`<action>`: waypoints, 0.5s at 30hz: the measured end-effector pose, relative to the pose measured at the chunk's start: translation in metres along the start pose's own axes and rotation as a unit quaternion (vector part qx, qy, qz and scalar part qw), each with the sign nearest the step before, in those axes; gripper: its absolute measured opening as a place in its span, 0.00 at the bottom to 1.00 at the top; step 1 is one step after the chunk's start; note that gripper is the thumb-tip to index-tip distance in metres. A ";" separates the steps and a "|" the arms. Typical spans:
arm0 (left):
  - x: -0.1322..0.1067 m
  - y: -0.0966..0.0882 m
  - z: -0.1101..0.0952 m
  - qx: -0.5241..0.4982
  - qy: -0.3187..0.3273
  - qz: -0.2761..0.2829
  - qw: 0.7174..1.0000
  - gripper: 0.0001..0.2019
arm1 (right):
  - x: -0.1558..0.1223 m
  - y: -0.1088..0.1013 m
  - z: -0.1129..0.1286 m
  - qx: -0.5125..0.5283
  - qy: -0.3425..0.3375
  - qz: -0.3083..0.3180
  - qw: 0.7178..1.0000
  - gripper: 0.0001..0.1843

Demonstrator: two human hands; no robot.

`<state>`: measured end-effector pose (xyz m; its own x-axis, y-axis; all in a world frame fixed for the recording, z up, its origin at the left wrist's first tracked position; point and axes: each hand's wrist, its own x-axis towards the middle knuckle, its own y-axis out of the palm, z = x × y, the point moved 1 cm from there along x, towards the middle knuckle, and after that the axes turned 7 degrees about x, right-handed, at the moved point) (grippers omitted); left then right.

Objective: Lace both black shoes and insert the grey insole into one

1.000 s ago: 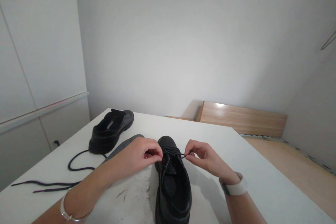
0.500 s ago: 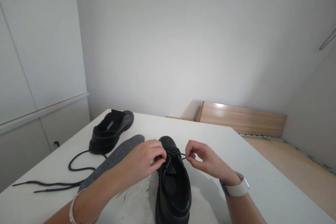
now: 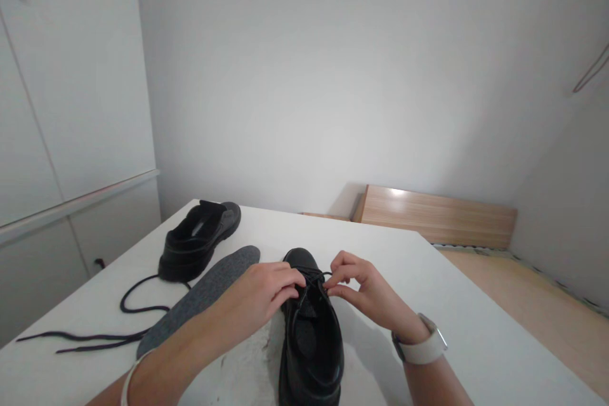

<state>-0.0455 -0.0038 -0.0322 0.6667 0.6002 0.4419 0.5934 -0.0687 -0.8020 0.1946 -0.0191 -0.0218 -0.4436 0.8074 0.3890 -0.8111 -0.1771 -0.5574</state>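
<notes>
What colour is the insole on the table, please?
The insole is mottled grey, best seen in the head view.

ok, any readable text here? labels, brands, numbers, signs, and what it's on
Readable text: none.
Far shoe: pale mark inside, too small and blurred to read.
Near shoe, grey insole, wristband: no lettering I can make out.

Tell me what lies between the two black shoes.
In the head view, a grey insole lies between the far shoe and the near shoe; the left hand is also partly between them.
</notes>
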 end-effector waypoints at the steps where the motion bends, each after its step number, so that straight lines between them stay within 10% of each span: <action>1: 0.000 0.000 -0.003 0.004 -0.011 0.003 1.000 0.08 | 0.000 0.000 -0.001 0.009 0.003 0.006 1.000 0.03; 15: 0.001 0.009 -0.029 0.135 -0.133 0.033 0.981 0.12 | -0.005 0.016 0.030 -0.102 -0.004 0.092 0.991 0.22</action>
<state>-0.0265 -0.0268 -0.0272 0.5375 0.7905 0.2934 0.3875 0.0775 -0.9186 0.1724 -0.0432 -0.0103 -0.5810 0.7669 0.2727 -0.6229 -0.2034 -0.7554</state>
